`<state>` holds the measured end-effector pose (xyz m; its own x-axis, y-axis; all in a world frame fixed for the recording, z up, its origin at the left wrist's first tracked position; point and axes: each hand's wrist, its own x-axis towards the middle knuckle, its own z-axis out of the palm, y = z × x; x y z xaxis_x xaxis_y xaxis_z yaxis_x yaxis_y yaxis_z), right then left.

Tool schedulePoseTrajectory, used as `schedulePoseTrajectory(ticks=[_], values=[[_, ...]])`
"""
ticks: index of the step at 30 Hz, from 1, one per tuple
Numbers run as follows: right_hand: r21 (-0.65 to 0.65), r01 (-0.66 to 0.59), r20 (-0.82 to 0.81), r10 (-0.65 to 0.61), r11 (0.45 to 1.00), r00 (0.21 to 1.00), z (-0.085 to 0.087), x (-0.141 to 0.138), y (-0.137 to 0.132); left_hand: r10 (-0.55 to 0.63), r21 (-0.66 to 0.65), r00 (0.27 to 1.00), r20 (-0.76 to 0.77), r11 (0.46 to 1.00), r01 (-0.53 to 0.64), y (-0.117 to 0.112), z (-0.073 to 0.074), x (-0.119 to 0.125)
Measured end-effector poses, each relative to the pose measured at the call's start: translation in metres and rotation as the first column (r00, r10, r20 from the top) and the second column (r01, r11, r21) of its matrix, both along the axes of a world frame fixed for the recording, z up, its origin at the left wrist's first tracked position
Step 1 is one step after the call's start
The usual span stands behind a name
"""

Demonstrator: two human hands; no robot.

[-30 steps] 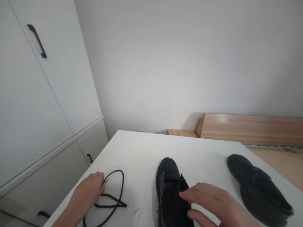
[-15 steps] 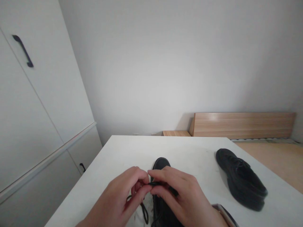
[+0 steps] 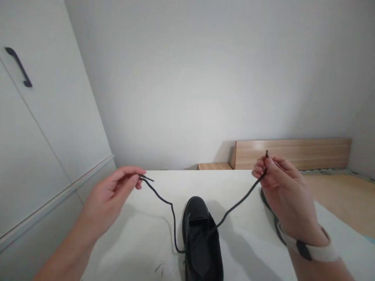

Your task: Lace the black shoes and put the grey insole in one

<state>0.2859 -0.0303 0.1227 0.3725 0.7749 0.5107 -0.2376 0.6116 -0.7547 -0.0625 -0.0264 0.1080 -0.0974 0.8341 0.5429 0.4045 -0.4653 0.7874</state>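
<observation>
A black leather shoe (image 3: 200,238) stands on the white table (image 3: 146,234), toe pointing away from me. A black shoelace (image 3: 164,201) hangs in a long sag above the shoe, its middle dropping to the shoe's left side. My left hand (image 3: 113,195) pinches one lace end at the left. My right hand (image 3: 278,187), with a watch on its wrist, pinches the other end, raised at the right. A second black shoe (image 3: 267,203) lies behind my right hand, mostly hidden by it.
White cupboard doors with a black handle (image 3: 18,66) stand at the left. A grey wall is ahead. A low wooden bed frame (image 3: 293,153) and wood floor lie beyond the table at the right.
Both hands were together over the shoe, pinching the lace. They have moved apart and upward, stretching the lace out to either side. The view has turned slightly left.
</observation>
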Motion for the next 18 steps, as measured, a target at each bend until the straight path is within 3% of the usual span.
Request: schedulePoseTrajectory(ticks=[2,5,7,10,13,18], values=[[-0.020,0.034,-0.108,-0.036,0.999,0.993,0.000,0.023,0.011,0.062,-0.013,0.978,0.198,0.998,-0.061,0.011,0.000,-0.014],[-0.010,0.141,-0.190,-0.141,0.990,0.972,-0.010,0.053,0.023,0.074,-0.032,0.863,0.499,0.997,-0.067,0.023,-0.003,-0.030],[-0.002,0.225,-0.222,-0.220,0.974,0.950,-0.020,0.068,0.027,0.074,-0.018,0.794,0.604,0.997,-0.079,0.027,-0.006,-0.037],[0.016,0.336,-0.238,-0.323,0.942,0.916,-0.031,0.080,0.028,0.056,0.043,0.731,0.680,0.992,-0.116,0.031,-0.011,-0.044],[0.038,0.408,-0.228,-0.389,0.912,0.893,-0.035,0.081,0.027,0.028,0.097,0.727,0.686,0.987,-0.130,0.032,-0.015,-0.045],[0.040,0.504,-0.048,-0.502,0.863,0.863,-0.056,0.066,0.032,0.036,0.027,0.720,0.693,0.997,-0.076,0.042,-0.029,-0.036]])
